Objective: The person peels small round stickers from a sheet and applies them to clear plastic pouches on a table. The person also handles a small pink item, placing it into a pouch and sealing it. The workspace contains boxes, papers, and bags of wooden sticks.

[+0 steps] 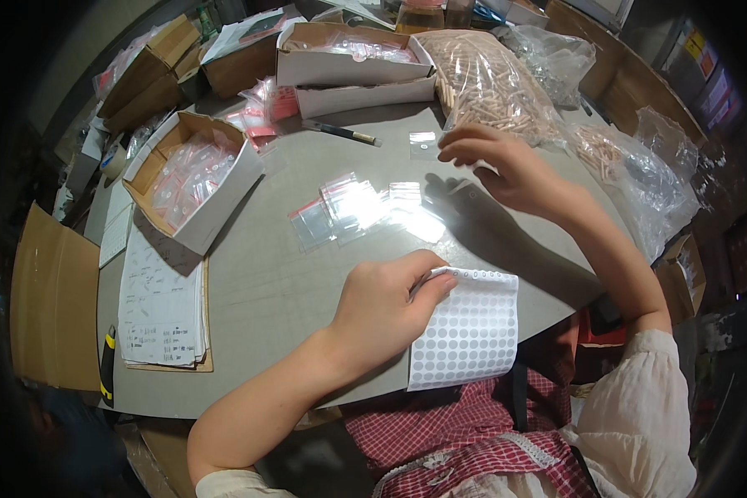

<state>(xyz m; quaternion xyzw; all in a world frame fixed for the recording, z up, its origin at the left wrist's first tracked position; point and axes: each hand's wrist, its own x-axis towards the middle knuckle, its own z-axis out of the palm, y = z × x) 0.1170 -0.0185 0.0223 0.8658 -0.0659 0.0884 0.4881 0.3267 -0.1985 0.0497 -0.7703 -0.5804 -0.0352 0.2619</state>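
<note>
My left hand pinches the top edge of a white sticker sheet covered in rows of small round grey dots. The sheet's upper edge is curled back, and its lower part hangs over the table's near edge. Above the tabletop, my right hand is raised with fingers bent and apart; I see nothing between them. Close to its fingertips lies a small clear zip bag bearing a round sticker. Between my hands and the boxes, several clear zip bags with red seals overlap in a loose fan, partly washed out by glare.
A white box of zip bags stands at left, beside papers on a clipboard. Behind are another box of bags, a black pen and a large bag of wooden pegs. A yellow-black cutter lies at the left edge.
</note>
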